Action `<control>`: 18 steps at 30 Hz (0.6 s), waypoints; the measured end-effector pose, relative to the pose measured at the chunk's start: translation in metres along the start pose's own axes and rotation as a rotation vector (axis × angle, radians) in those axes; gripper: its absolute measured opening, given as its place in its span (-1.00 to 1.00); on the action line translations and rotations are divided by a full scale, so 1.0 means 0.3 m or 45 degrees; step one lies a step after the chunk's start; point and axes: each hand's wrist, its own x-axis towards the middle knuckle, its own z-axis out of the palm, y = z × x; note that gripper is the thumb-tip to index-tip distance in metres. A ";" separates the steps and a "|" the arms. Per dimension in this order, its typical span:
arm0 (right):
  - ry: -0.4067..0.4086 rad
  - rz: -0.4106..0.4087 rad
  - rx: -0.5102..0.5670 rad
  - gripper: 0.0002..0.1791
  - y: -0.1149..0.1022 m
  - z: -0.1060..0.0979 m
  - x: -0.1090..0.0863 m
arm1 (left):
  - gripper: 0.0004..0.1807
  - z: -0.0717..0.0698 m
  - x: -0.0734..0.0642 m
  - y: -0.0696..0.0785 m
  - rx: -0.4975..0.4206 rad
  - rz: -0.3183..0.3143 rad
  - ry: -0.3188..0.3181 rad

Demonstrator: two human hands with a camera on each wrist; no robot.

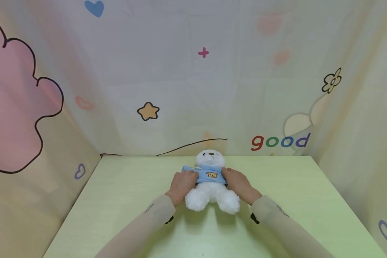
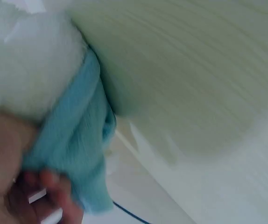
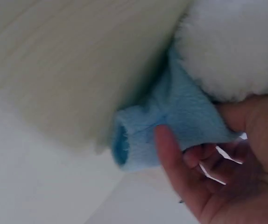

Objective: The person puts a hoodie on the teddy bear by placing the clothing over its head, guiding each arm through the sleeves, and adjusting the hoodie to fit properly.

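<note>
A white plush bear [image 1: 213, 191] faces the head camera near the back of the table, its legs spread toward the person. It wears a light-blue shirt [image 1: 207, 176] with a small animal face on the front. At the shirt's left side, my left hand [image 1: 184, 184] grips the cloth, fingers bunched in it in the left wrist view. On the opposite side my right hand [image 1: 240, 184] pinches the shirt near the hem, with one finger along the sleeve [image 3: 141, 135]. That sleeve's cuff gapes, and no paw shows in it. The bear's arms are hidden.
The pale green table [image 1: 125, 197] ends at a printed curtain [image 1: 180, 82] behind the bear. More curtain hangs on both sides, with a large pink figure [image 1: 16, 104] at left. Long light sleeves cover both forearms.
</note>
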 end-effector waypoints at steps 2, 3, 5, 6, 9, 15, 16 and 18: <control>-0.071 0.029 0.007 -0.81 0.002 -0.010 -0.004 | -0.79 0.001 0.002 0.013 0.007 -0.016 0.011; -0.083 0.049 -0.006 -0.83 0.000 -0.013 -0.006 | -0.75 0.005 0.003 0.019 0.024 -0.028 0.026; -0.076 0.085 -0.060 -0.87 -0.014 -0.006 -0.001 | -0.67 0.015 0.003 0.015 0.064 -0.060 0.053; -0.064 0.104 -0.089 -0.89 -0.020 0.000 0.000 | -0.65 0.021 0.001 0.013 0.082 -0.075 0.054; -0.031 0.143 -0.189 -0.92 -0.029 0.017 -0.009 | -0.63 0.036 -0.016 0.005 0.060 -0.096 0.012; 0.040 0.193 -0.235 -0.91 0.002 0.034 -0.022 | -0.78 0.022 -0.039 0.004 -0.102 0.002 -0.041; 0.041 0.192 -0.226 -0.91 0.007 0.035 -0.019 | -0.79 0.017 -0.038 0.004 -0.107 0.017 -0.032; 0.045 0.179 -0.209 -0.93 0.010 0.037 -0.011 | -0.80 0.013 -0.040 0.000 -0.114 0.030 -0.024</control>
